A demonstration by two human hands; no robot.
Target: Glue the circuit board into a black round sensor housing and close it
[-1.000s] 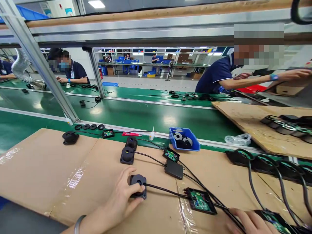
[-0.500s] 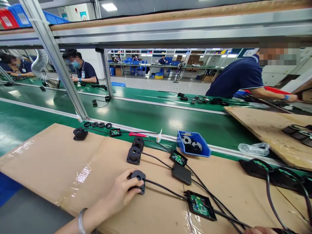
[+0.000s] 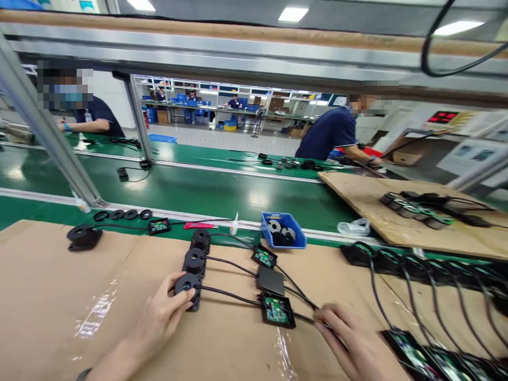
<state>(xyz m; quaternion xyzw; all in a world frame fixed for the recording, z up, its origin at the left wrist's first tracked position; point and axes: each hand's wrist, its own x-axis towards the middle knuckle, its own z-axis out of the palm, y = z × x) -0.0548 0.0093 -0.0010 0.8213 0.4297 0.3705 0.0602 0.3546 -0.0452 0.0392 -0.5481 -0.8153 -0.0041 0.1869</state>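
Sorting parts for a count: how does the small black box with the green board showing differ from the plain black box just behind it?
The open box shows a green circuit board inside; the closed box shows only a flat black top. The open box lies nearer the right hand, the closed one farther back. Both are small, black, cabled and rest on the cardboard.

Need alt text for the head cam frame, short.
A person's left hand grips a black ring-shaped sensor on a cardboard-covered bench, while the right hand pinches its black cable past an open circuit-board box. Two similar sensors lie behind, before a green conveyor.
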